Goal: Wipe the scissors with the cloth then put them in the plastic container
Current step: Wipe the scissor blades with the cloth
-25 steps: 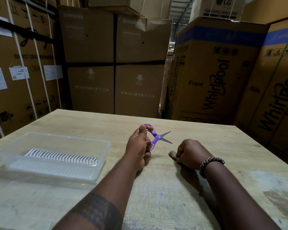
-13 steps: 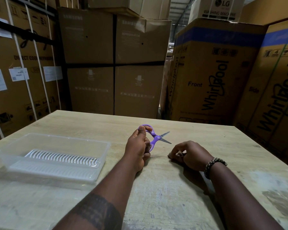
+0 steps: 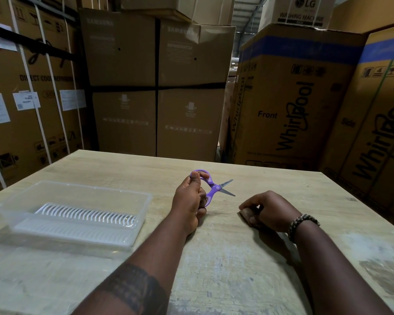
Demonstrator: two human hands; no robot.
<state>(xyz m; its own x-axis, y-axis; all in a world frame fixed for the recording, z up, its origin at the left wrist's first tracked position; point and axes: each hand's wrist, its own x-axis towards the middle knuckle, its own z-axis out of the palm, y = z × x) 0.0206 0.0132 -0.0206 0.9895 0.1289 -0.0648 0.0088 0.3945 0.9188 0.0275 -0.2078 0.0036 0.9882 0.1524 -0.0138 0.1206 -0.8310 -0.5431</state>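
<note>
A: Left side of the table [image 3: 237,264]?
B: The clear plastic container [image 3: 148,198] is standing on it, with a white slotted insert [image 3: 87,215] lying inside.

A: Left hand [image 3: 189,201]?
B: Near the table's middle, heel down on the wood. The fingers are curled tight round the purple handles of the scissors [image 3: 216,188], thumb at the upper loop.

A: Where are the scissors?
B: Held off the surface in that hand, well to the right of the container. The blades are parted and point right.

A: Right hand [image 3: 268,211]?
B: It rests on the table just right of the blade tips, apart from them. The fingers are curled under, tips down. I cannot tell whether anything is beneath them. There is a beaded bracelet [image 3: 303,221] at the wrist.

A: Background?
B: Stacked cardboard boxes [image 3: 293,98].
</note>
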